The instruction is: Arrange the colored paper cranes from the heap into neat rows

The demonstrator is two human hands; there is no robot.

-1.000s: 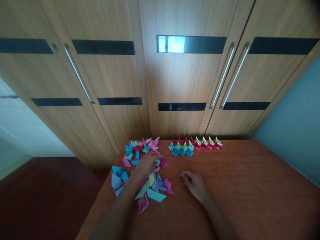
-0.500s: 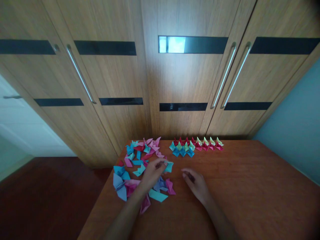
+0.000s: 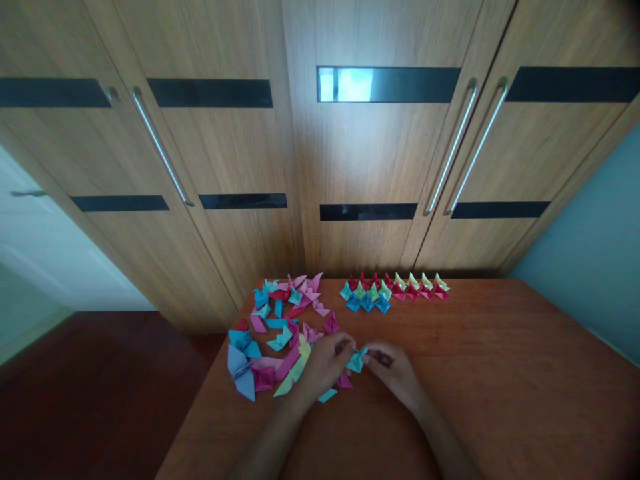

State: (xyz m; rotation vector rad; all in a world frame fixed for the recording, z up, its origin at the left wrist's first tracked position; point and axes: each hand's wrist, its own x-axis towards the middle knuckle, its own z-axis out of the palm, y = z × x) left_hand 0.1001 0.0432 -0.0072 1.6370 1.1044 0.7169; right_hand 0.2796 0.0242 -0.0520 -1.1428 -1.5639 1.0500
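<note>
A small light-teal folded paper piece (image 3: 357, 360) is held between both hands above the table. My left hand (image 3: 327, 363) pinches its left edge, and the fingers of my right hand (image 3: 393, 370) close on its right side. Beneath and left of my left hand lie a yellow-green paper piece (image 3: 296, 371), a magenta piece (image 3: 264, 378) and part of a teal strip (image 3: 327, 395). My left hand and forearm hide some of the pile.
Pink, blue and red folded papers (image 3: 241, 343) spread over the left of the brown table (image 3: 480, 387). Near the back edge stand rows of red, yellow and blue folded pieces (image 3: 367, 303). Behind rises a wooden wardrobe (image 3: 370, 153).
My left hand has moved right and nearer with the teal piece, uncovering the yellow-green paper. My right hand has closed on the piece.
</note>
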